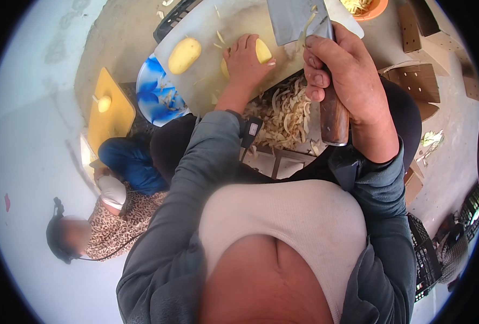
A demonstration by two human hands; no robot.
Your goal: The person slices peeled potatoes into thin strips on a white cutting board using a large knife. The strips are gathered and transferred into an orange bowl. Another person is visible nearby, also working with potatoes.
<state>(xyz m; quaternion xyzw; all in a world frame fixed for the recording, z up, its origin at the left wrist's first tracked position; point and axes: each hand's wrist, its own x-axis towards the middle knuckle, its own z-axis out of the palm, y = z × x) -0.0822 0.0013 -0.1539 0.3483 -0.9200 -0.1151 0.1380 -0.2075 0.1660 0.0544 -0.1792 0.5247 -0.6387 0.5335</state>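
My left hand [245,62] presses down on a peeled yellow potato [262,50] on a white cutting board [207,32]. My right hand [344,75] grips the brown wooden handle of a broad steel cleaver [293,19], its blade raised over the board just right of the potato. A second whole peeled potato [184,55] lies on the board's left part. Loose potato strips are scattered over the board.
A heap of potato peelings [285,116] lies below the board's near edge. A blue-and-white plate [155,92] sits left of the board, an orange bowl [371,8] at the top right. Another person [110,216] crouches at the lower left beside a yellow board [110,110]. Cardboard pieces [417,81] lie right.
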